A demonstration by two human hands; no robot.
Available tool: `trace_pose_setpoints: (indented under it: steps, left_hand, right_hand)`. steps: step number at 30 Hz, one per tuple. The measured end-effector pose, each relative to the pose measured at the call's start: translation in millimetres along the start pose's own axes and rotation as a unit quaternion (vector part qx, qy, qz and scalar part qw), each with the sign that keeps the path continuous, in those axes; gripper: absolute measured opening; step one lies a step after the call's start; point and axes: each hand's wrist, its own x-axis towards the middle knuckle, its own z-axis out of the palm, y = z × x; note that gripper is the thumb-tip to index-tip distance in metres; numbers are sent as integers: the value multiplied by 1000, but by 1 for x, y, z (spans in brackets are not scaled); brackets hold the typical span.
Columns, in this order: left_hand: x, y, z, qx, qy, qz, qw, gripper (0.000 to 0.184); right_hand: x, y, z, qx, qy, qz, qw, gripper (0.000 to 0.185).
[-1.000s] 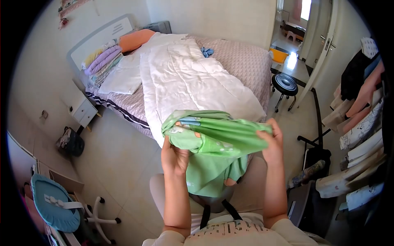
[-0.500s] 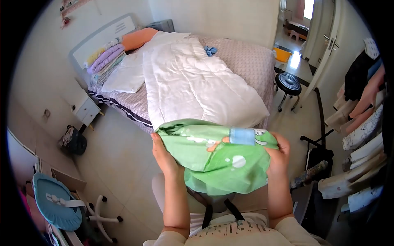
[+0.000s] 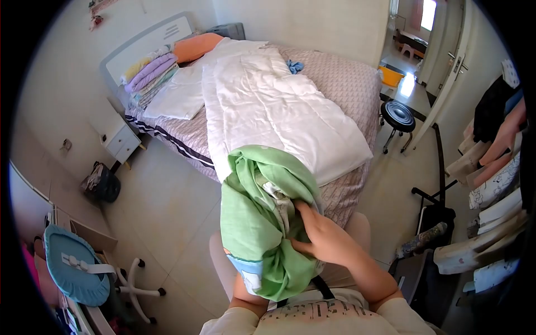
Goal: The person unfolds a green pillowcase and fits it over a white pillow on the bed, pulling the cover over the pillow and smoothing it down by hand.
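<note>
R. hand (image 3: 322, 239) part-open, thumb & fingers in folds of green cloth (image 3: 248, 209) over legs (image 3: 358, 230); L. hand prob. behind cloth, grip can't be told; N.B. bunched inner layers may cause twisting.

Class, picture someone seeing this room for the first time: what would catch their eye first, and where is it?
Probably the bunched green cloth in the lower middle, with the right hand at its folds and the left hand hidden by it. Next, the broad white quilt spread across the bed just beyond, then the orange pillow near the headboard.
</note>
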Motion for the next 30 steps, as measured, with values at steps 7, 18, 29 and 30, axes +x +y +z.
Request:
trace_pose_setpoints:
  steps: [7,18,29,30]
  left_hand:
    - [5,4,-21,33,9,3,999,27]
    - [55,45,-68,360,101,227,899,29]
    - [-18,-2,79,696,-352,57,623,75]
    - [-21,-10,77,734,-331,107,583,84]
  right_hand:
    - [-3,59,4,191,-330,130,915,33]
    - [-51,97,-72,765,192,102,606,52]
    - [-15,70,-41,788,171,106,581,49]
    - [-16,78,-40,791,181,124,571,49]
